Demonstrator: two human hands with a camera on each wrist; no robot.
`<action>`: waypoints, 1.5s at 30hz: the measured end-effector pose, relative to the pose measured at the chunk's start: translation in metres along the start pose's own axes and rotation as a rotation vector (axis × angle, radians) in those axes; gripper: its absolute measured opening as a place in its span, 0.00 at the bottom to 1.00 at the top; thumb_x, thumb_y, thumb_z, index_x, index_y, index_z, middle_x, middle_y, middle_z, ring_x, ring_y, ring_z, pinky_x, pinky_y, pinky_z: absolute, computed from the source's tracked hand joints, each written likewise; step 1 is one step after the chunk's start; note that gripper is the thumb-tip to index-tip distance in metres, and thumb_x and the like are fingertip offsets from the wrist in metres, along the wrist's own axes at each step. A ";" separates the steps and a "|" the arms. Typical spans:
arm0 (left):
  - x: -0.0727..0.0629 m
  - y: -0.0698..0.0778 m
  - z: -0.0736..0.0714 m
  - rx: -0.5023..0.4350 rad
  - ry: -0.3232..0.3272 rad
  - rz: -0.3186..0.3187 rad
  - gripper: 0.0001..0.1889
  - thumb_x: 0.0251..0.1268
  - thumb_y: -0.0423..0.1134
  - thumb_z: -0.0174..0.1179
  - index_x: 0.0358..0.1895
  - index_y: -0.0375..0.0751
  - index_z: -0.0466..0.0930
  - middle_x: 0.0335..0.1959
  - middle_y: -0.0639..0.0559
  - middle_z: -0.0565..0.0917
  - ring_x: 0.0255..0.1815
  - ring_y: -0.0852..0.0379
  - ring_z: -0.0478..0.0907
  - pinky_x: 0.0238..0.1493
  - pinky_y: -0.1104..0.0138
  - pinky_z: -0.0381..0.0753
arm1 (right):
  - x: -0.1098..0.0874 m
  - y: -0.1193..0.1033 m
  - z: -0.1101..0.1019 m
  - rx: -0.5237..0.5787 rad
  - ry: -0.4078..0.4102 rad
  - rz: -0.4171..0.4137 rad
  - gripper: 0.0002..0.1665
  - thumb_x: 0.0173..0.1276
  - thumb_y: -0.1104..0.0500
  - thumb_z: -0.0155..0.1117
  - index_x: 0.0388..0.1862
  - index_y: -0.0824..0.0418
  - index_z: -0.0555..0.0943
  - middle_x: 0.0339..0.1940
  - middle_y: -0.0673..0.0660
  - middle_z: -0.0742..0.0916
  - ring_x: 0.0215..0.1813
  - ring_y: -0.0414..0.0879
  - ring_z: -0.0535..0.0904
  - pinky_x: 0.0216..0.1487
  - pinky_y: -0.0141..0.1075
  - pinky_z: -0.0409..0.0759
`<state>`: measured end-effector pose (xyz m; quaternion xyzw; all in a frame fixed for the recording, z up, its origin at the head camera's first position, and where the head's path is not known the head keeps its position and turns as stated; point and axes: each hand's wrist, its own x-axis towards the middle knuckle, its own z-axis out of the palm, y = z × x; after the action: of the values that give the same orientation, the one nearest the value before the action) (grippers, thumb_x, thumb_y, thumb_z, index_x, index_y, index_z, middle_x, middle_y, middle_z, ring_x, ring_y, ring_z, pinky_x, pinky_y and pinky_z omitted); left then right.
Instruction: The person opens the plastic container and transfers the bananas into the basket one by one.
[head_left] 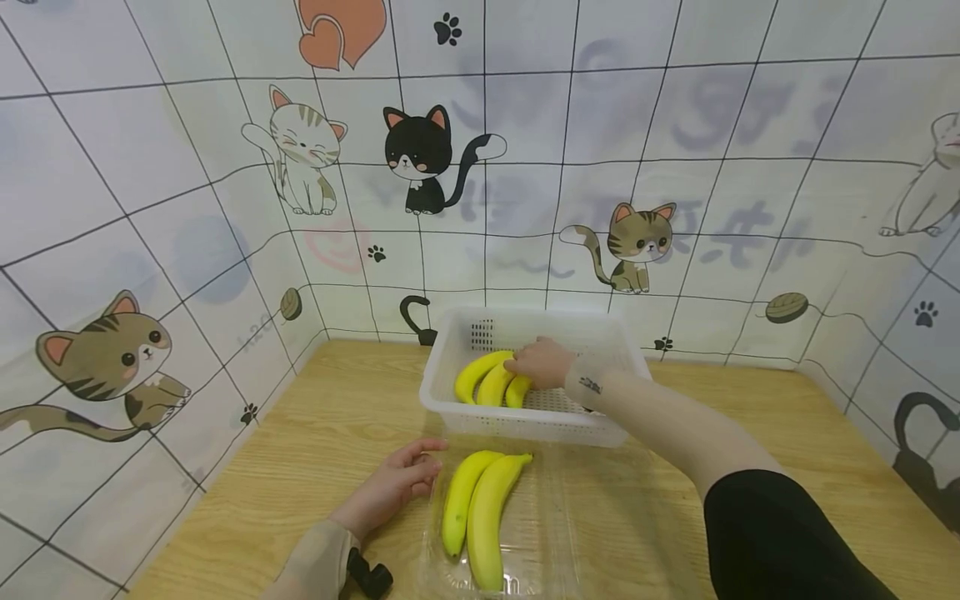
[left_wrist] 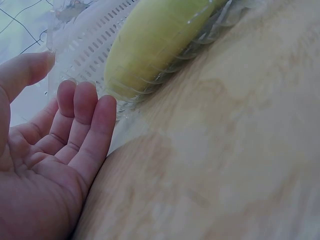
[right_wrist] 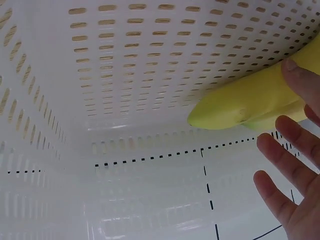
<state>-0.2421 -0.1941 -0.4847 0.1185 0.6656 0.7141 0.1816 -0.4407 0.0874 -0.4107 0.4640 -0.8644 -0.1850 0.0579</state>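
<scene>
My right hand (head_left: 543,363) reaches into a white plastic basket (head_left: 525,423), over three yellow bananas (head_left: 492,385) at its left side. In the right wrist view its fingers are spread, and the thumb overlaps a banana (right_wrist: 240,102). Two more bananas (head_left: 486,521) lie side by side in a clear plastic container (head_left: 540,542) in front of the basket. Beside that container's left edge is my left hand (head_left: 392,485), palm turned up and fingers loosely bent with nothing in them. The left wrist view has its fingertips close to the container's corner, near one banana (left_wrist: 150,50).
Everything stands on a wood-grain table (head_left: 352,392). A white tiled-pattern covering with cartoon cats (head_left: 420,158) rises behind the basket and along both sides. The basket's back wall is close to this covering.
</scene>
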 end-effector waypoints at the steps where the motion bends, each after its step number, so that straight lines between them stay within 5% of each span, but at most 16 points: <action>1: 0.000 0.000 0.000 0.000 -0.001 0.001 0.25 0.72 0.38 0.55 0.66 0.29 0.61 0.35 0.51 0.72 0.36 0.59 0.70 0.39 0.69 0.74 | 0.000 0.000 -0.001 -0.003 0.007 0.008 0.21 0.61 0.53 0.72 0.53 0.50 0.79 0.42 0.50 0.85 0.43 0.46 0.81 0.45 0.42 0.78; 9: 0.001 0.000 0.001 -0.005 -0.001 0.004 0.24 0.73 0.37 0.54 0.65 0.30 0.62 0.34 0.52 0.72 0.36 0.59 0.69 0.38 0.69 0.73 | -0.002 0.001 -0.004 -0.023 0.016 0.074 0.28 0.57 0.47 0.75 0.55 0.53 0.78 0.43 0.52 0.85 0.42 0.48 0.80 0.44 0.42 0.78; 16: 0.000 -0.001 0.001 -0.004 -0.010 0.002 0.24 0.72 0.38 0.54 0.66 0.30 0.62 0.34 0.52 0.72 0.35 0.58 0.69 0.38 0.69 0.73 | -0.007 0.005 -0.010 0.091 0.009 0.135 0.31 0.57 0.50 0.75 0.60 0.53 0.77 0.47 0.53 0.84 0.45 0.49 0.80 0.47 0.45 0.78; 28: -0.001 -0.001 0.001 -0.003 -0.029 0.017 0.24 0.73 0.38 0.54 0.65 0.30 0.62 0.34 0.53 0.73 0.35 0.60 0.70 0.38 0.69 0.73 | -0.033 0.005 -0.062 0.276 0.101 0.216 0.31 0.59 0.47 0.74 0.60 0.50 0.75 0.53 0.51 0.83 0.46 0.47 0.80 0.46 0.44 0.79; 37: 0.000 -0.002 0.000 0.014 -0.026 0.012 0.23 0.73 0.39 0.53 0.65 0.33 0.63 0.35 0.52 0.73 0.35 0.59 0.70 0.38 0.69 0.73 | -0.061 -0.029 -0.104 0.397 0.216 0.108 0.30 0.61 0.47 0.72 0.61 0.51 0.76 0.56 0.50 0.81 0.51 0.47 0.79 0.51 0.43 0.77; 45: 0.000 -0.001 0.002 0.005 -0.008 -0.009 0.25 0.72 0.40 0.55 0.66 0.32 0.62 0.34 0.51 0.73 0.35 0.57 0.69 0.37 0.69 0.72 | -0.080 -0.075 -0.112 0.366 0.344 -0.081 0.25 0.60 0.46 0.72 0.56 0.48 0.79 0.53 0.44 0.81 0.49 0.39 0.78 0.49 0.35 0.76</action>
<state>-0.2416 -0.1921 -0.4857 0.1189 0.6672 0.7110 0.1874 -0.3064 0.0855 -0.3291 0.5258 -0.8415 0.0541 0.1116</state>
